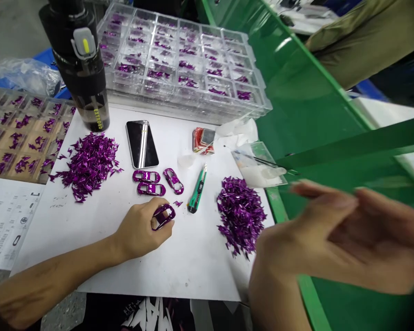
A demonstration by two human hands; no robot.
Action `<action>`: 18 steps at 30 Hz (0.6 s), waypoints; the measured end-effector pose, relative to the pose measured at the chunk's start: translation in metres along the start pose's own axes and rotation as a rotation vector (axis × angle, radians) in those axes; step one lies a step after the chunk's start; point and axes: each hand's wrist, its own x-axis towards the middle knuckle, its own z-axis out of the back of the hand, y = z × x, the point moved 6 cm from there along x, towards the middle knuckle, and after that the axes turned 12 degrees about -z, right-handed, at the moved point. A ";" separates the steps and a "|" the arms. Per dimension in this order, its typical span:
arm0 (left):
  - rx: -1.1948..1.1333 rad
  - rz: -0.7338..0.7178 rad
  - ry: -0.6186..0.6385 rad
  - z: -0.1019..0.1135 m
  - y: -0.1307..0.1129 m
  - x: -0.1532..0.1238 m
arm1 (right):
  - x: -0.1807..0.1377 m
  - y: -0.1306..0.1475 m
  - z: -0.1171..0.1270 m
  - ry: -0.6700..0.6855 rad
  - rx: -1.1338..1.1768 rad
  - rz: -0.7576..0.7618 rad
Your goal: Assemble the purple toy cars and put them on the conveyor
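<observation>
My left hand (138, 230) is closed around a shiny purple toy car body (163, 216), held just above the white board. Three more purple car bodies (151, 189) lie beyond it, and a small loose purple piece (178, 203) rests beside it. My right hand (334, 243) is raised at the right, over the green surface. It is blurred, its fingers look apart and loosely bent, and I see nothing in it. Closest to that hand is a heap of small pointed purple pieces (241, 216). A green utility knife (198, 188) lies between the two hands.
Another purple heap (91, 161) lies left, near a phone (142, 144) and a tall black bottle (86, 78). Clear compartment boxes (182, 99) hold purple pieces. Tweezers (262, 161) lie by a green wall (296, 92). A person's trouser leg (369, 41) shows behind it.
</observation>
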 end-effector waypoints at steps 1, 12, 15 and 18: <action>-0.014 -0.016 -0.002 0.000 -0.002 -0.001 | 0.017 -0.007 0.005 -0.102 -0.041 0.023; -0.210 -0.168 -0.044 0.002 -0.015 -0.004 | 0.084 -0.126 0.011 0.174 -0.575 -0.084; -0.447 -0.065 -0.020 0.000 -0.009 -0.003 | 0.069 -0.103 0.015 0.197 -0.588 -0.044; -0.768 0.065 0.025 -0.004 -0.003 0.000 | 0.030 -0.054 0.028 0.285 -0.496 -0.106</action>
